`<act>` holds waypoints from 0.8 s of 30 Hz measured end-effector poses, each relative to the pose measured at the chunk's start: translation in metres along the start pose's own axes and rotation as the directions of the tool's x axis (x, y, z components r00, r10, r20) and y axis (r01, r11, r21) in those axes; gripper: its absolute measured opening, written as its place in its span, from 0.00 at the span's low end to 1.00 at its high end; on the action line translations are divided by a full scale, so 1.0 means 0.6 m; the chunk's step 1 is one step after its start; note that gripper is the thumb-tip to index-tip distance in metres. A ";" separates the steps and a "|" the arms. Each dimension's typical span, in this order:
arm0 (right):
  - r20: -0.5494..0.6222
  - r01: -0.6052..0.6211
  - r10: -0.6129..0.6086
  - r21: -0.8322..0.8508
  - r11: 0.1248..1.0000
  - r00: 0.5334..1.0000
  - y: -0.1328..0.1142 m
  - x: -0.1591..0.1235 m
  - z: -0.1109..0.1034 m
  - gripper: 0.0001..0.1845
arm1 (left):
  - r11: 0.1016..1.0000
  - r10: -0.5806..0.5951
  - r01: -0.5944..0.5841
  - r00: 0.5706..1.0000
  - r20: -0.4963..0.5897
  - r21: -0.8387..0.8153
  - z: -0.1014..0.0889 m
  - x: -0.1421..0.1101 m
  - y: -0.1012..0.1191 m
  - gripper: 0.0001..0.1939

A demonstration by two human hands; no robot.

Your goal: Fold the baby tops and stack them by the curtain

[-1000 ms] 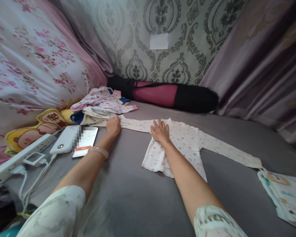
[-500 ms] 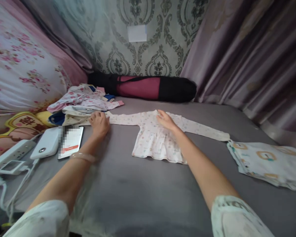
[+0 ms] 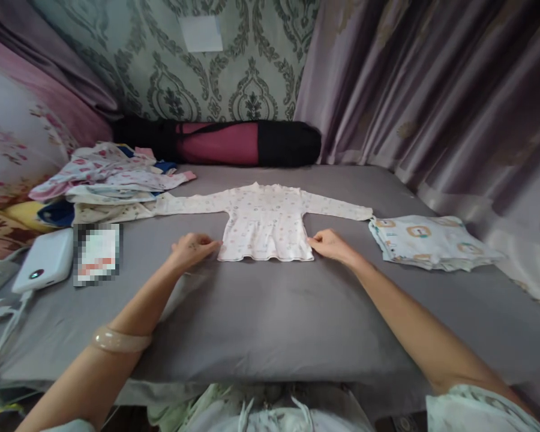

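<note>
- The little white shirt (image 3: 265,219) lies flat on the gray sheet (image 3: 274,324), in front of the person, with both sleeves spread out wide.
- The left hand (image 3: 193,251) pinches the shirt's left side, low down near the bottom edge, with fingers and thumb close together.
- The right hand (image 3: 335,245) pinches the other side, also near the bottom.
- The left sleeve reaches a messy heap of clothes (image 3: 112,171).
- The right sleeve's end touches a folded white cloth (image 3: 432,240) with orange pictures.
- A long black and dark pink bag (image 3: 218,144) lies behind the shirt, by the wall.
</note>
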State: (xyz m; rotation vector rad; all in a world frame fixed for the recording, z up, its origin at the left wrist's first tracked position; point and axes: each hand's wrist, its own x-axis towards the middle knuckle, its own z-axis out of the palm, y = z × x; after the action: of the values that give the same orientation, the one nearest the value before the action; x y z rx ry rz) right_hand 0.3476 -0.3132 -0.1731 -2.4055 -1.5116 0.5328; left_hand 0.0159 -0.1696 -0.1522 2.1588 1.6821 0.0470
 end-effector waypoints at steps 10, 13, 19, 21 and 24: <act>0.109 0.011 0.004 -0.134 0.991 0.994 -0.029 -0.034 0.000 0.23 | 0.995 0.022 -0.027 0.998 0.062 0.093 0.019 -0.014 0.034 0.17; 0.150 0.037 -0.023 -0.093 0.995 0.988 -0.012 -0.022 -0.008 0.22 | 0.999 0.034 -0.037 0.994 0.107 0.026 0.005 -0.006 0.021 0.18; 0.206 0.084 -0.065 -0.085 0.993 0.976 0.009 -0.010 -0.016 0.21 | 0.997 0.055 -0.048 0.991 0.125 -0.059 -0.012 0.012 -0.007 0.19; 0.203 0.078 -0.059 -0.086 0.993 0.977 0.009 -0.012 -0.013 0.21 | 0.996 0.063 -0.055 0.989 0.133 -0.065 -0.012 0.013 -0.009 0.19; 0.216 0.076 -0.059 -0.073 0.994 0.975 0.006 -0.015 -0.016 0.23 | 0.994 0.079 -0.067 0.986 0.148 -0.086 -0.013 0.017 -0.009 0.20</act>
State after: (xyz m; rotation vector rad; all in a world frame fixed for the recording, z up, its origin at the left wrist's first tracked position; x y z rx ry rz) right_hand 0.3514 -0.3230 -0.1644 -2.4108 -1.7264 0.7508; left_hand 0.0115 -0.1566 -0.1494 2.1075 1.4911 -0.0267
